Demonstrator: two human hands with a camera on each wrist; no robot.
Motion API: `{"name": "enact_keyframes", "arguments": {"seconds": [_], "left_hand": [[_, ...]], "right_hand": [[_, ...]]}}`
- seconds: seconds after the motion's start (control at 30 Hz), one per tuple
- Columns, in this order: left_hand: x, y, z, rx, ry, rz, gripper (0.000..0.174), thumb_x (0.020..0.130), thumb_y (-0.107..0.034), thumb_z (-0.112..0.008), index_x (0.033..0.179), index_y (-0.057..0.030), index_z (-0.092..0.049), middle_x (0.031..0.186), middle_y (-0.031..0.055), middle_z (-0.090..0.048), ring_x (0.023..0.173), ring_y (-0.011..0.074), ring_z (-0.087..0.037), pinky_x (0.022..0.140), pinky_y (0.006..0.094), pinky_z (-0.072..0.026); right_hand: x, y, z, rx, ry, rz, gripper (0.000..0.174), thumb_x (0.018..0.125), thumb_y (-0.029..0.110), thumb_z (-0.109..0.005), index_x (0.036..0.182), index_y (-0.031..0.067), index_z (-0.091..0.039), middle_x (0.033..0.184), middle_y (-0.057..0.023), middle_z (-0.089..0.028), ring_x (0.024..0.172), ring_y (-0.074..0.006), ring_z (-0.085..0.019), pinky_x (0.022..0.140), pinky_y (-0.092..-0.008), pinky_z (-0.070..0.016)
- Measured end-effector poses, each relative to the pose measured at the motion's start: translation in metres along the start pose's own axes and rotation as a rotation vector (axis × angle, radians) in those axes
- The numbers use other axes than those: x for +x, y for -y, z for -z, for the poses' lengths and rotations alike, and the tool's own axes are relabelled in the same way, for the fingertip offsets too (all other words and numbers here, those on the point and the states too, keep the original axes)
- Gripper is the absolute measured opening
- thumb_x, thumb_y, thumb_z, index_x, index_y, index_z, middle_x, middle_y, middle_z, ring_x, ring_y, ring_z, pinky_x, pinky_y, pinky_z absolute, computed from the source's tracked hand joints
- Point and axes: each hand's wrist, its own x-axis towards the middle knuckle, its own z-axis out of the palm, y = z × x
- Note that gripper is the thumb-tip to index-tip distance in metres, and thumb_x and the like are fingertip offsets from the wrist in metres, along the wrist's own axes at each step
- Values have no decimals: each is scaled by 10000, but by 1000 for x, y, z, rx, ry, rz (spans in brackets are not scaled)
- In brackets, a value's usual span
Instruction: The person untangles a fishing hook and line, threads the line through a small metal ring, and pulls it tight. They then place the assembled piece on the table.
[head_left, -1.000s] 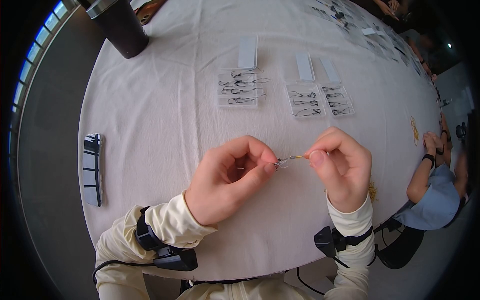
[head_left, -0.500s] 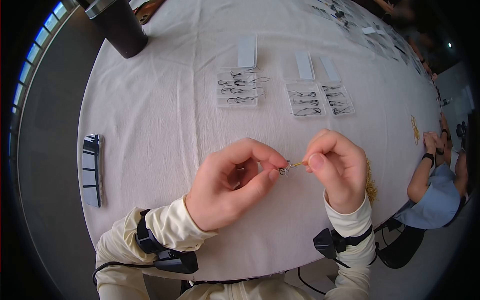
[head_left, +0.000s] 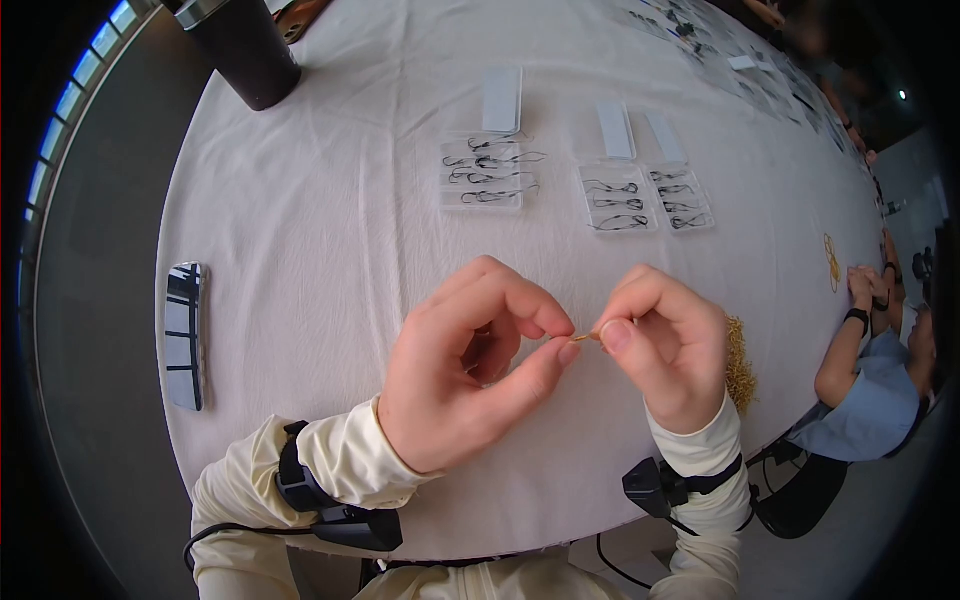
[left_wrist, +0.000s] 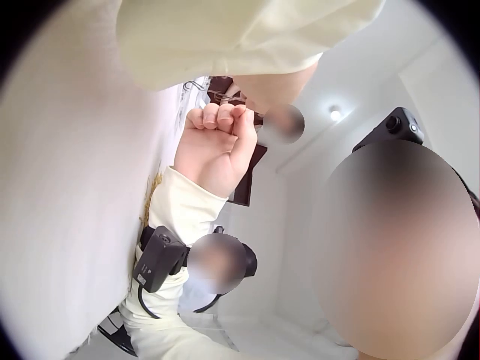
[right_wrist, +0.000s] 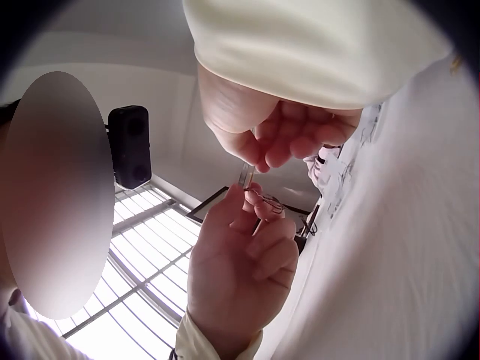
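My left hand (head_left: 465, 370) and right hand (head_left: 670, 345) meet in front of me over the white cloth, fingertips almost touching. Between them spans a short, thin gold strip (head_left: 584, 338), its right end pinched by my right thumb and forefinger. My left thumb and forefinger close at the strip's other end. In the right wrist view a dark looped wire (right_wrist: 271, 202) sticks out from the left fingertips; the head view hides it behind them. A pile of thin gold strands (head_left: 740, 370) lies just beyond my right hand.
Open clear boxes with dark hooked wires stand farther back: one box (head_left: 482, 178) in the middle, two others (head_left: 616, 200) to its right. A phone (head_left: 185, 338) lies at the left edge, a black tumbler (head_left: 243, 55) behind it. Another person's hands (head_left: 865, 282) rest at the right edge.
My fingertips have come closer together, the left ones shifting right. The silvery-dark wire tangle that showed at the left fingertips is now hidden in the head view.
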Motion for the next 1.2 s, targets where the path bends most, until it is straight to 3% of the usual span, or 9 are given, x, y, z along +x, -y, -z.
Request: {"name": "enact_keyframes", "arguments": {"seconds": [0.23,0.33,0.53,0.6,0.9,1.1,1.2], "left_hand": [[2,3,3,-153,56,88,109,934,-61,-702,994,-26,-618,973,19,-553,781,57,-476,682,222,-386],[3,4,4,-248,85,138,91,974,-108,-640,1016,-28,-625,995,19,-550,761,57,-465,676,219,-383],[5,8,6,-364,169,127,124,985,-89,-582,1087,-31,-623,986,-10,-613,859,51,-520,787,225,-433],[4,9,5,-346,223,121,181,954,-90,-540,1105,-33,-623,1107,39,-582,797,62,-468,739,206,-400],[4,13,5,-310,224,160,184,948,-10,-650,1117,-39,-582,1081,17,-591,894,54,-526,815,230,-450],[6,10,-1,-426,131,155,240,941,18,-651,1151,-31,-545,1042,25,-580,927,55,-545,822,221,-453],[5,8,2,-337,154,142,270,933,36,-648,1169,-25,-532,1028,24,-578,924,52,-538,812,212,-443]], "right_hand": [[0,0,0,16,18,-3,60,920,41,-653,875,4,-640,817,-14,-612,760,-95,-497,717,-255,-405],[0,-1,2,61,-5,-21,82,938,54,-638,879,-2,-637,806,-13,-612,747,-80,-498,704,-246,-407],[0,-4,6,171,-46,-62,129,970,95,-616,896,-10,-622,803,-11,-607,733,-54,-502,666,-217,-410],[0,-4,6,196,-36,-75,132,972,105,-616,898,-5,-619,804,-10,-606,739,-54,-506,667,-216,-413],[1,-5,8,213,-24,-83,124,973,106,-617,913,-3,-624,814,-14,-612,749,-58,-518,676,-218,-425],[1,-4,8,210,-43,-80,120,972,106,-620,921,-3,-628,824,-18,-623,753,-62,-522,681,-220,-428],[1,-3,9,214,-41,-71,121,970,106,-620,917,-3,-628,823,-19,-622,752,-63,-522,682,-222,-429]]}}
